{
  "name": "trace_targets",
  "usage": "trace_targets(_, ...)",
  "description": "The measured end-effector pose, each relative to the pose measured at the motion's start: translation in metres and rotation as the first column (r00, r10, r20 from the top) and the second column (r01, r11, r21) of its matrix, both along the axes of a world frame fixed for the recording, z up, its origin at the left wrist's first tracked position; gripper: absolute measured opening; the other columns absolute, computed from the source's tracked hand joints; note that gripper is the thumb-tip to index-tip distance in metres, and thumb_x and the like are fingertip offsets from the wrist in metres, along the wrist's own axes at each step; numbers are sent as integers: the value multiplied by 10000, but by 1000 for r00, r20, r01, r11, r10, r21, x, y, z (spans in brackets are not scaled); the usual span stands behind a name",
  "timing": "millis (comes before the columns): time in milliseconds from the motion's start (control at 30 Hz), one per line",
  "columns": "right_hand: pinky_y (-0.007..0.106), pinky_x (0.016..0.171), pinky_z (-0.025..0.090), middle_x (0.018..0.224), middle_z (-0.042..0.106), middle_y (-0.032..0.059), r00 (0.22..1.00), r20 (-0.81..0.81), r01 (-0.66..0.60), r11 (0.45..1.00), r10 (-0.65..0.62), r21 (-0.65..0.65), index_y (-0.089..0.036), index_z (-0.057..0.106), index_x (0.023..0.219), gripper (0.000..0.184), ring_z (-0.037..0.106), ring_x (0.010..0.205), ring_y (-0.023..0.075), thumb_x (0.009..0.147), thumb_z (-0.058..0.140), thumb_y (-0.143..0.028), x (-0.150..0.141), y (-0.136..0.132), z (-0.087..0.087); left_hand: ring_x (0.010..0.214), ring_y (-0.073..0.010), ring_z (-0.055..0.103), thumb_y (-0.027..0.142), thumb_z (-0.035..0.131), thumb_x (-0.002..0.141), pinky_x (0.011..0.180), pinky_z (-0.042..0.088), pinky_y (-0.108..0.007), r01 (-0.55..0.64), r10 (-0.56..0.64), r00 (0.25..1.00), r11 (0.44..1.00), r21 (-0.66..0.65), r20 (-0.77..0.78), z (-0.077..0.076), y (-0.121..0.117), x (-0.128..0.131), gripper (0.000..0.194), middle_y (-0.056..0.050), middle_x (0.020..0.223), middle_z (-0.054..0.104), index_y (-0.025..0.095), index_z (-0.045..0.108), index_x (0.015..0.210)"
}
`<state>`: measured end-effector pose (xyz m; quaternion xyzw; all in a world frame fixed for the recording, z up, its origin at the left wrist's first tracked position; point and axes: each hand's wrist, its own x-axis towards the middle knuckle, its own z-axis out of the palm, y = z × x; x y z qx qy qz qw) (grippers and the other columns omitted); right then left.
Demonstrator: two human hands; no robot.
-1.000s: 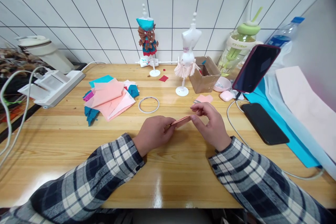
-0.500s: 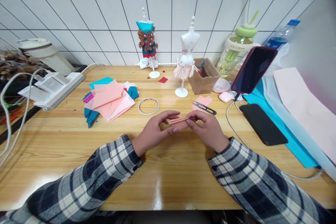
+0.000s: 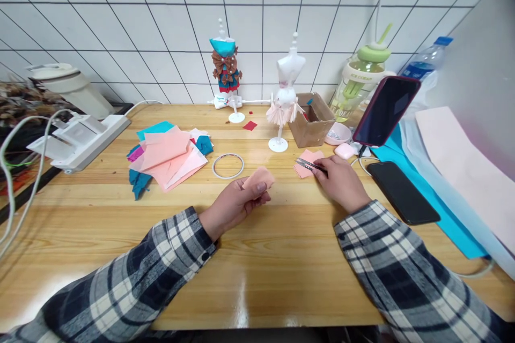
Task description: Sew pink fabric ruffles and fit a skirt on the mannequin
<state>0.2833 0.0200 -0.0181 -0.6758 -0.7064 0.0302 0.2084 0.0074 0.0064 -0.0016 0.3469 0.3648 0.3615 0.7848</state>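
Note:
A small folded piece of pink crepe paper [image 3: 259, 176] is pinched between the thumb and fingers of my left hand [image 3: 238, 201], above the middle of the table. Over to the right, my right hand [image 3: 341, 181] has its fingers closed on the dark handle of the thread snips [image 3: 309, 164]. Their pointed blades face left and lie over some pink paper pieces [image 3: 302, 171] on the table. Behind stands a white mini dress form [image 3: 290, 69] with a pale pink pleated skirt [image 3: 281, 113] around its lower part.
A silver ring [image 3: 228, 166] lies left of centre, near a pile of pink and blue paper [image 3: 169, 153]. Farther back are a dressed mini form [image 3: 225, 64] and a cardboard box [image 3: 311, 131]. Two phones, one a black phone [image 3: 403, 192], a cable and paper sheets [image 3: 462, 166] occupy the right.
My right hand has let go of the pink paper and moved right onto the snips. My left hand keeps the paper, now turned with its flat side showing.

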Motion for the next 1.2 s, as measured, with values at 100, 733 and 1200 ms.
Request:
trace_targets(100,358,727,414,864,631,98,999,-22,36,998,-37,-51,-185,645,897,146,569,850,247,804,577,-274,1,2,-4,618,-82,619,287,780,722,587,462,-163,35,-11,987,988,-150,158,1,1,-1,225,-14,695,668,147,672,860)
trace_targets(733,141,285,128,487,513,-116,168,-906,-553,724,-388,-412,-249,364,868,174,266,292,56,712,443,-248,-98,-62,39,502,-41,536,303,725,785,493,441,-119,-107,110,993,992,-62,50,0,2,9,212,21,601,591,118,647,853)
trace_targets(1200,144,278,154,492,533,-113,172,-920,-539,748,-352,-387,-252,341,849,155,312,294,64,729,438,-255,-100,-62,39,515,-51,549,316,693,817,503,429,-121,-69,70,997,997,-29,42,-2,2,9,205,13,587,608,120,642,844)
